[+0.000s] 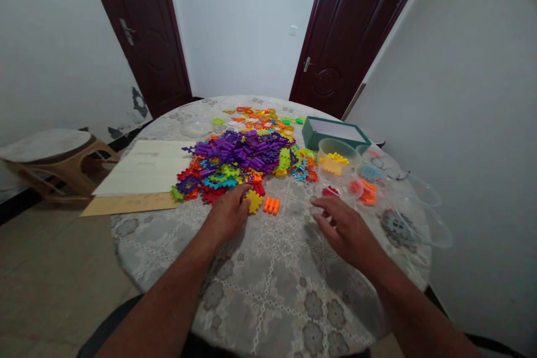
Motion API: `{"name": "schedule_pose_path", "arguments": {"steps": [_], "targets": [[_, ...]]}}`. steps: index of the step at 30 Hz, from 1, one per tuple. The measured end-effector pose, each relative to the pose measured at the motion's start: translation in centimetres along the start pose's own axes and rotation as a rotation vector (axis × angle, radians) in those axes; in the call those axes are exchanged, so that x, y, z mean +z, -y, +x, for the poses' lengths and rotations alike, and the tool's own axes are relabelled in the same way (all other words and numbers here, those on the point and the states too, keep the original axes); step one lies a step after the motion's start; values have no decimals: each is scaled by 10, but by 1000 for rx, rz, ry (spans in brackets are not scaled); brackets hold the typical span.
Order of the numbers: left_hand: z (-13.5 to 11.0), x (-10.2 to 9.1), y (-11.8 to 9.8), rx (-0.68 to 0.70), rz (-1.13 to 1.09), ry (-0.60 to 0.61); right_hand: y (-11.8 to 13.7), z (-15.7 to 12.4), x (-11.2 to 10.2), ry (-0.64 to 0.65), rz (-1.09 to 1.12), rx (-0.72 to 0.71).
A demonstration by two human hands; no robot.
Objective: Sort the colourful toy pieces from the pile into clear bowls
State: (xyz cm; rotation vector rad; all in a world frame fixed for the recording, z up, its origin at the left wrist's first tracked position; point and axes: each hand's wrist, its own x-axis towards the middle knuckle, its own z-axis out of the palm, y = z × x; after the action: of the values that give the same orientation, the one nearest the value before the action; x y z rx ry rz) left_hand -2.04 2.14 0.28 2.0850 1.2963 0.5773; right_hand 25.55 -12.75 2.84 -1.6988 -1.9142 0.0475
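My left hand (229, 212) pinches the edge of a yellow toy gear (254, 202) at the front of a large heap. Right beside that gear lies a small row of orange pegs (272, 205) on the tablecloth. The heap of plastic pieces (239, 152) has purple connectors on top, with gears in blue, green, red and orange around and under them. My right hand (342, 226) hovers over the cloth with its fingers apart, holding nothing. A red piece (331, 191) is just beyond its fingertips.
Clear plastic tubs (335, 151) stand at the right with yellow, orange, red and blue pieces. Behind them is a green box (335, 133). Paper sheets (142, 168) lie at the left; more orange pieces (258, 118) are spread at the back. A stool (54, 162) stands left of the round table.
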Motion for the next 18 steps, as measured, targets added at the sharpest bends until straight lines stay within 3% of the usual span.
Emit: {"name": "schedule_pose_path", "arguments": {"steps": [3, 6, 10, 14, 18], "targets": [[1, 0, 1, 20, 7, -1, 27, 30, 36, 152, 22, -79], [2, 0, 3, 33, -2, -10, 39, 53, 67, 242, -26, -69], [5, -1, 8, 49, 12, -9, 41, 63, 86, 296, -53, 7], [6, -2, 10, 45, 45, 6, 37, 53, 75, 218, 30, 65], [4, -2, 6, 41, 32, 4, 20, 44, 33, 106, 61, -20]]}}
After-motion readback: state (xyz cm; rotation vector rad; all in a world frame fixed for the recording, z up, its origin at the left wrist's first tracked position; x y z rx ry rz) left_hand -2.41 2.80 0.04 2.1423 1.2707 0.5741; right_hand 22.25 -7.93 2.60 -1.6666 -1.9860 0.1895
